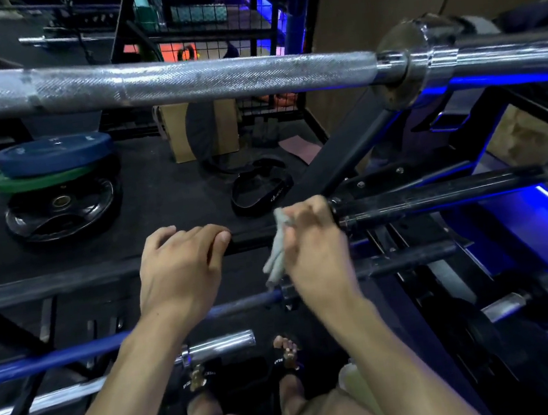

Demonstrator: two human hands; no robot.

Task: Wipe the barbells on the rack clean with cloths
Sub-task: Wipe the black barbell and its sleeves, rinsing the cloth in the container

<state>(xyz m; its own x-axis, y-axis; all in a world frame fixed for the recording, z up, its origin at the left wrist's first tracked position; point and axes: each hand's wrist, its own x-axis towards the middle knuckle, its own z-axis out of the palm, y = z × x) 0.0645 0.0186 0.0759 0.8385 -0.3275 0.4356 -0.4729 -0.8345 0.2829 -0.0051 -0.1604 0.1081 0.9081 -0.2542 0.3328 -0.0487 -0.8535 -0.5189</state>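
Observation:
A black barbell point(67, 277) runs across the middle of the rack. My left hand point(179, 263) grips its shaft, fingers curled over the top. Just to the right, my right hand point(310, 237) holds a grey cloth point(276, 252) wrapped on the same bar beside its black sleeve point(437, 196). A silver knurled barbell point(201, 78) lies on the rack above. Below run a blue barbell point(60, 357) and a chrome one point(220, 346).
Stacked weight plates, blue point(52, 153), green and black, lie on the dark floor at left. A black belt point(260, 188) and a cardboard box point(180, 132) sit beyond. The blue-lit rack frame point(543, 219) fills the right. My knees and sandalled feet show at the bottom.

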